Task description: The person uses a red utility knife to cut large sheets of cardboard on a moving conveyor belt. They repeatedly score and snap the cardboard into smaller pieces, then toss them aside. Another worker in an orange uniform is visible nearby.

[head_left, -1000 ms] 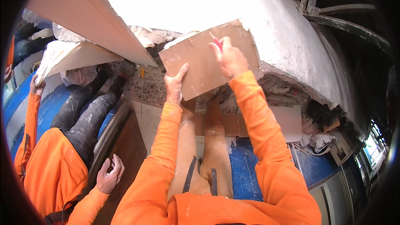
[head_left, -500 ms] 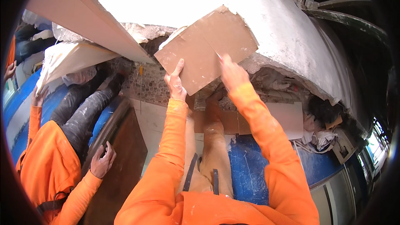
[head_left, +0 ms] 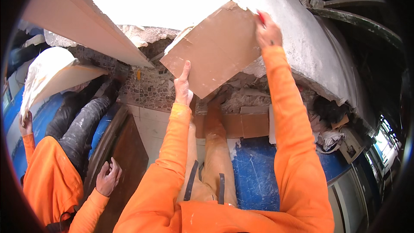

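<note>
My left hand (head_left: 183,87) grips the lower left edge of a brown-faced piece of plasterboard (head_left: 211,51), its thumb flat on the face and its fingers behind. The piece is held up at a tilt, with chipped white plaster along its upper edges. At its upper right edge, my right hand (head_left: 269,32) is closed around a small red-handled knife (head_left: 260,16). The knife is mostly covered by the fingers, and its blade cannot be made out.
On the left, a co-worker in an orange top (head_left: 54,177) holds a white-edged board piece (head_left: 56,67). A large board (head_left: 82,21) slants in at upper left. Beyond lies a broken-edged white curved surface (head_left: 302,51). Brown strips (head_left: 254,125) lie by a scuffed blue surface (head_left: 254,172).
My right hand has moved up and right with the knife, from the middle of the plasterboard to its upper right edge. The co-worker's white-edged piece has shifted left and down.
</note>
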### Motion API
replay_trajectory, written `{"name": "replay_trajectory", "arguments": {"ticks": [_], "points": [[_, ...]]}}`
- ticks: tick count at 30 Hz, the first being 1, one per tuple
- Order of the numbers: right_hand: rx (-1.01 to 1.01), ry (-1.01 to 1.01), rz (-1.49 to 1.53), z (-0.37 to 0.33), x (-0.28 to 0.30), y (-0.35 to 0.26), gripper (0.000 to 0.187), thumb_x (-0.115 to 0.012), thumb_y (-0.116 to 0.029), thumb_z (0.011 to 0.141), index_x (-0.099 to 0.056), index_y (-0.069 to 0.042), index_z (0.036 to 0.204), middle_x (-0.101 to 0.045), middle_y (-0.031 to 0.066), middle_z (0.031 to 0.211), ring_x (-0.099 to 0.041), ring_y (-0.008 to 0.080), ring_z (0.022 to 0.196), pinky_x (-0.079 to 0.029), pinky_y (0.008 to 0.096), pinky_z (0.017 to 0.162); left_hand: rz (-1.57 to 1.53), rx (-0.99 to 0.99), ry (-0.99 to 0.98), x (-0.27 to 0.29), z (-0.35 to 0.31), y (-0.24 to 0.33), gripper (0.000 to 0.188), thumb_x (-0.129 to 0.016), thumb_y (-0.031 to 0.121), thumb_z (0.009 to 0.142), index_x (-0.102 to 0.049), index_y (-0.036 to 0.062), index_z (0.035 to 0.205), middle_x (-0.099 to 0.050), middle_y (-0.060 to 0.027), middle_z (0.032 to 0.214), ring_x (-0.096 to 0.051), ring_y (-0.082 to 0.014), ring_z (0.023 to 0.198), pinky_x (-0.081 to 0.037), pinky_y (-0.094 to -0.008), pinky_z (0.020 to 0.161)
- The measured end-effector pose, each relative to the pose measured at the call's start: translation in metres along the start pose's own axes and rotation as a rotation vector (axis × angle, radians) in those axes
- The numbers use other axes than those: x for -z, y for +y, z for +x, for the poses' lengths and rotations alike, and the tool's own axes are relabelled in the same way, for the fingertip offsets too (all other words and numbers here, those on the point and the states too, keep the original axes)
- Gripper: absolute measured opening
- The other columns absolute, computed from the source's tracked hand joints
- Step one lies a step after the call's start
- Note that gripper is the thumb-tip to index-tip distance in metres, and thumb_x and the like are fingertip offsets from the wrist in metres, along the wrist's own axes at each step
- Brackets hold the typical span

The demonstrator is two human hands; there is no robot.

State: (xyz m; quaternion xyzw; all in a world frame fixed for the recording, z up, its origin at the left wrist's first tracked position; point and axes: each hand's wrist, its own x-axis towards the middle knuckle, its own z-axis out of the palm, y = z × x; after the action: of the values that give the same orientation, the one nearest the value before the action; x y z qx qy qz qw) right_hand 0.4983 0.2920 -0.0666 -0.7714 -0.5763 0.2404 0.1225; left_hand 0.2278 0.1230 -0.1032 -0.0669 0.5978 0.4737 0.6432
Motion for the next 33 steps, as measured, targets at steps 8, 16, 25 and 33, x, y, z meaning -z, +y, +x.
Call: {"name": "replay_trajectory", "arguments": {"ticks": [8,16,25,33], "points": [[-0.063,-0.292,-0.008,0.009,-0.051,-0.018,0.046,-0.047,-0.056,0.102,-0.065,-0.017,0.12,-0.073,0.0238,0.103,-0.066,0.0461,0.103,-0.052,0.05,0.09,-0.151,0.01,-0.013,0.03,0.017,-0.018,0.072,-0.085,0.033,0.086,-0.052,-0.0005,0.141,-0.061,-0.0088,0.13,-0.061,-0.0209,0.117,-0.051,-0.0382,0.102],[-0.109,-0.615,0.5,-0.05,-0.011,-0.07,0.058,-0.057,-0.052,0.103,-0.068,0.001,0.125,-0.074,0.0106,0.096,-0.066,0.0137,0.09,-0.051,0.0295,0.085,-0.235,-0.005,-0.445,0.056,-0.005,0.023,0.079,-0.068,0.053,0.094,-0.043,0.0034,0.15,-0.056,-0.0138,0.145,-0.056,-0.0289,0.132,-0.048,-0.0474,0.111],[-0.264,-0.793,0.733,-0.092,-0.01,-0.102,0.062,-0.054,-0.057,0.101,-0.069,0.0,0.12,-0.073,0.0154,0.105,-0.067,0.0191,0.095,-0.052,0.0356,0.089,-0.358,-0.096,-0.427,0.006,-0.023,0.028,0.092,-0.074,0.06,0.087,-0.037,0.0065,0.152,-0.054,-0.0112,0.143,-0.057,-0.026,0.128,-0.053,-0.0416,0.105],[-0.404,-0.607,0.965,-0.105,0.012,-0.095,0.051,-0.057,-0.048,0.103,-0.067,-0.003,0.124,-0.072,0.0139,0.105,-0.066,0.0173,0.096,-0.053,0.0341,0.087,-0.043,-0.095,-0.432,-0.011,-0.059,0.046,0.086,-0.077,0.049,0.089,-0.04,-0.0012,0.148,-0.054,-0.0124,0.14,-0.056,-0.024,0.128,-0.047,-0.0398,0.108]]}}
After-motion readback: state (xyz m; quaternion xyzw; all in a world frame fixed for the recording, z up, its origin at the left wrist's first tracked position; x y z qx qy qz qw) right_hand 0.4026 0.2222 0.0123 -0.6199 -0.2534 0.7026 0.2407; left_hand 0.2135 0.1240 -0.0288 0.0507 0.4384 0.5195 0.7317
